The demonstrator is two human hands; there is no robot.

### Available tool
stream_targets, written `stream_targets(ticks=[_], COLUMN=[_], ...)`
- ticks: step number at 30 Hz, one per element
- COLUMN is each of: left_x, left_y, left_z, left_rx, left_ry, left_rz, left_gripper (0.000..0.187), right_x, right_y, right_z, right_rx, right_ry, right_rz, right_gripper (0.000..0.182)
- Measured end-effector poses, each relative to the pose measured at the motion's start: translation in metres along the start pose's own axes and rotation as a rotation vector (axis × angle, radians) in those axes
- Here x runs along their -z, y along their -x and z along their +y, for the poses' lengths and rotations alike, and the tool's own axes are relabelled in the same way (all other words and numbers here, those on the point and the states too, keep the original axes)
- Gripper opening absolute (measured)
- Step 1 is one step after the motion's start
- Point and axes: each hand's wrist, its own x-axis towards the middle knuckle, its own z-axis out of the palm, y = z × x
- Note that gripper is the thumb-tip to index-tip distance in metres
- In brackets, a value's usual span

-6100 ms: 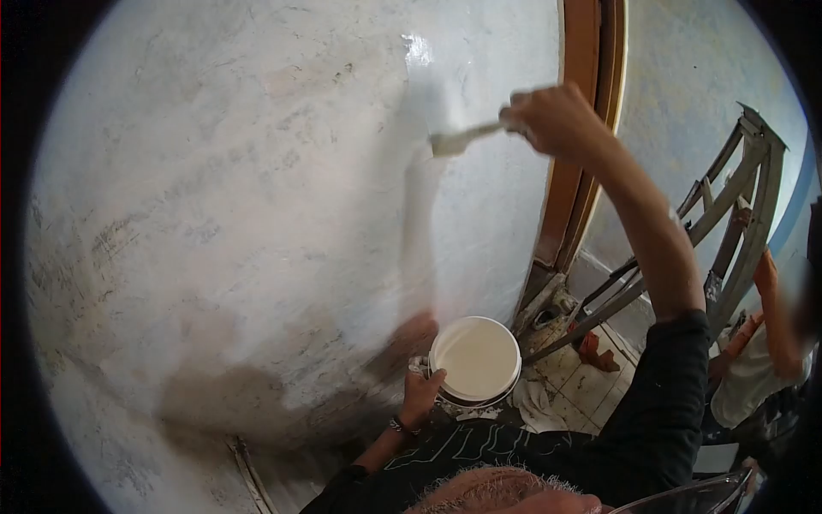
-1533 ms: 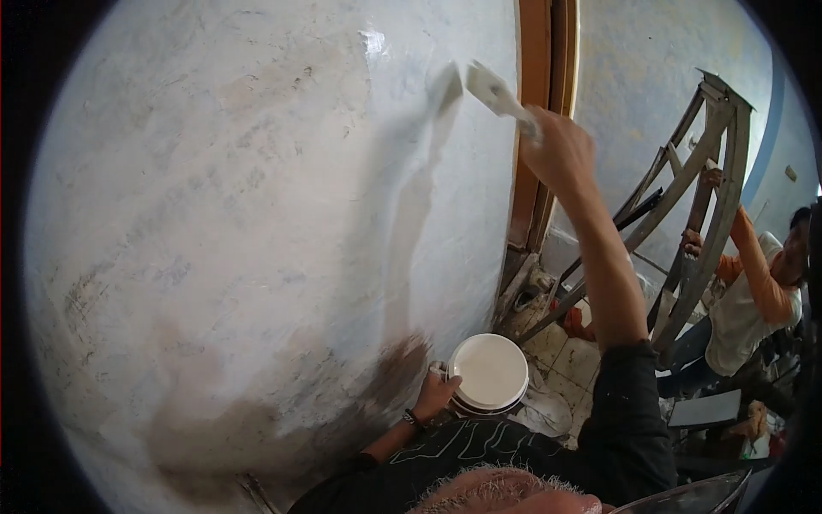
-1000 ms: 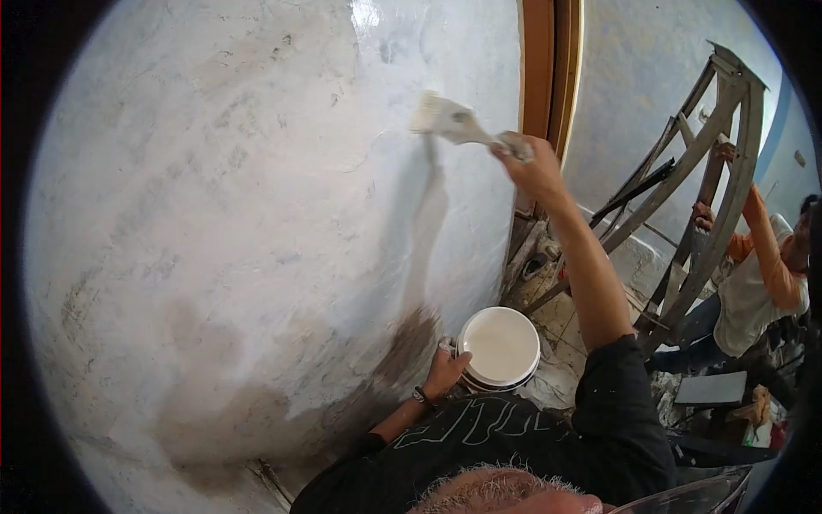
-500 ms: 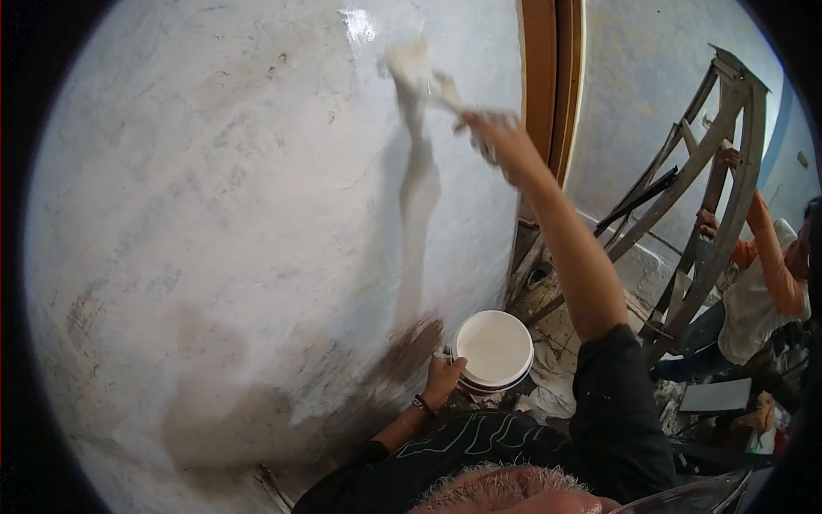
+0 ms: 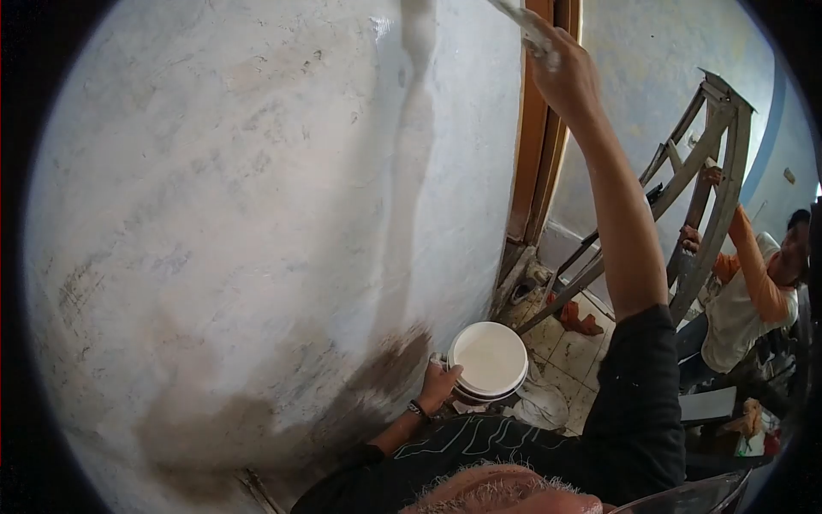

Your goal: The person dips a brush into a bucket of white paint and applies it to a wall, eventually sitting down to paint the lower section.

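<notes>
My right hand [image 5: 567, 77] is raised at the top, its fingers wrapped round the handle of a paintbrush [image 5: 512, 12]. White smears cover the fingers and handle, and the bristle end is beyond the upper frame edge. Low in the middle, my left hand [image 5: 438, 385] grips the side of a white bucket [image 5: 486, 397], thumb over the rim. Pale white paint [image 5: 486, 355] shows inside it. To the left stands the patchy whitish wall [image 5: 257, 171], with a shiny wet spot [image 5: 383, 31] near the top and the arm's shadow across it.
A brown door frame [image 5: 533, 146] borders the wall. On the right, a co-worker [image 5: 749, 300] in orange sleeves has both hands on a wooden stepladder [image 5: 719, 146]. A reddish cloth [image 5: 578, 317] and a crumpled pale sheet [image 5: 544, 403] lie on the tiled floor.
My right hand has moved up and to the right with the paintbrush, whose bristles have left the view. My left hand still holds the bucket. The view has shifted slightly.
</notes>
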Motion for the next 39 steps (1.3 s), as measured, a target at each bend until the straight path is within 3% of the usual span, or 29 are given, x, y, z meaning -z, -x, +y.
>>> stream_targets(ticks=[2,5,8,10,13,15,16,17,18,20,22,25,28,31,33,34,36,39], left_x=[-0.003,-0.001,0.015,0.019,0.021,0.023,0.024,0.026,0.027,0.028,0.027,0.027,0.029,0.03,0.028,0.031,0.04,0.044], left_y=[-0.004,-0.004,-0.013,-0.003,0.006,0.008,0.009,0.008,0.007,0.005,0.007,0.005,0.003,0.004,0.011,0.007,0.009,0.013], left_z=[-0.003,-0.004,-0.049,-0.037,-0.026,-0.022,-0.02,-0.018,-0.018,-0.021,-0.02,-0.023,-0.031,-0.017,-0.005,-0.009,-0.028,-0.039], left_rx=[-0.058,-0.13,-0.081,-0.058,-0.021,-0.025,-0.043,-0.062,-0.053,-0.033,-0.012,-0.008,-0.048,-0.082,-0.098,-0.07,0.019,-0.027], left_ry=[-0.005,0.133,-0.012,0.063,0.098,0.089,0.083,0.075,0.068,0.061,0.114,0.114,0.124,0.047,0.069,0.049,0.005,-0.081], left_rz=[0.039,0.011,0.085,0.098,0.101,0.089,0.082,0.074,0.078,0.089,0.085,0.074,0.074,0.057,0.064,0.075,0.098,0.148], left_gripper=[0.03,0.028,0.026,0.025,0.026,0.028,0.028,0.029,0.03,0.032,0.033,0.033,0.031,0.028,0.027,0.027,0.027,0.038], right_x=[-0.014,-0.028,-0.002,0.013,-0.006,-0.005,-0.003,0.009,0.016,0.033,0.046,0.072,0.01,-0.005,0.006,0.009,0.028,0.04], right_y=[0.012,0.117,0.25,0.279,0.245,0.145,0.101,0.053,0.018,-0.044,-0.098,-0.123,-0.109,-0.013,0.07,0.114,0.19,0.249], right_z=[-0.003,-0.005,-0.002,-0.001,0.005,-0.017,-0.018,-0.033,-0.035,-0.041,-0.015,-0.087,-0.014,-0.047,-0.054,-0.055,-0.056,-0.044], right_rx=[0.083,0.202,0.204,0.392,0.456,0.413,0.486,0.431,0.489,0.386,0.605,0.146,0.381,0.487,0.443,0.356,0.305,0.203], right_ry=[0.139,0.189,0.19,0.22,0.258,0.367,0.393,0.364,0.334,0.303,0.208,0.085,0.258,0.372,0.417,0.372,0.216,0.1], right_rz=[-0.11,-0.384,-0.893,-1.219,-1.125,-1.069,-0.928,-0.863,-0.661,-0.493,-0.152,-0.058,0.053,-0.096,-0.392,-0.646,-0.851,-0.917], right_gripper=[0.036,0.046,0.05,0.043,0.034,0.029,0.029,0.029,0.028,0.026,0.025,0.026,0.027,0.036,0.049,0.054,0.062,0.06])
